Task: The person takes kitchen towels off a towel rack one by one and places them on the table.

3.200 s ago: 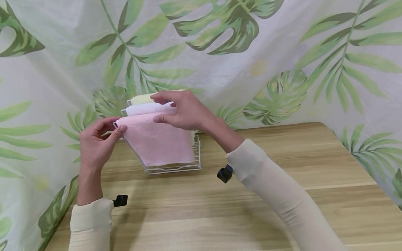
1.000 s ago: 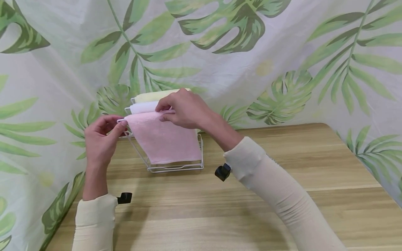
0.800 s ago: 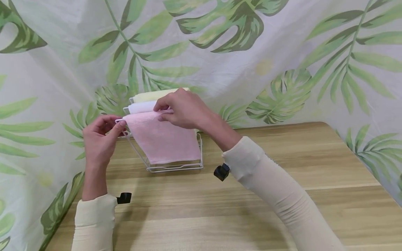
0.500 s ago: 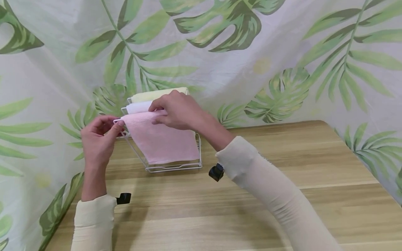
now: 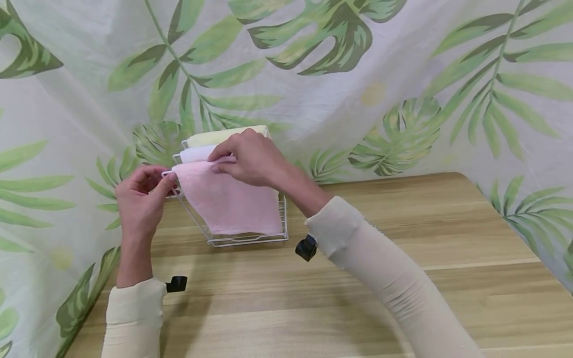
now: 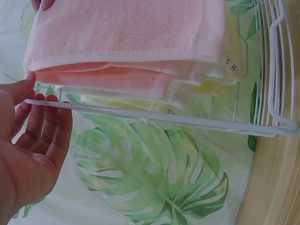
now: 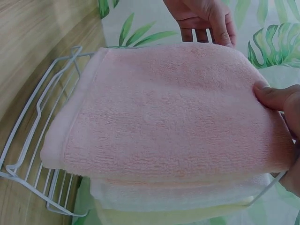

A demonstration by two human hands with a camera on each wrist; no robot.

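At the left, the left hand [image 5: 141, 204] pinches the near upper corner of the white wire rack [image 6: 140, 114] between thumb and fingers; this grip presumably steadies the thin frame against pull from the other side. The rack stands on the table [image 5: 403, 223], toward its far left part, in front of the leaf-patterned cloth [image 5: 322, 109]. Right of the gripped corner, the pink towel [image 5: 233, 204] hangs folded over the near bar, its front flap reaching almost to the rack's base. Behind it follow the white towel [image 5: 196, 153] and the yellow towel [image 5: 224, 134], each on its own bar, likely to keep them separate. At the right, the right hand [image 5: 250, 156] pinches the pink towel at its top fold, thumb in front, apparently to align the fold along the bar.
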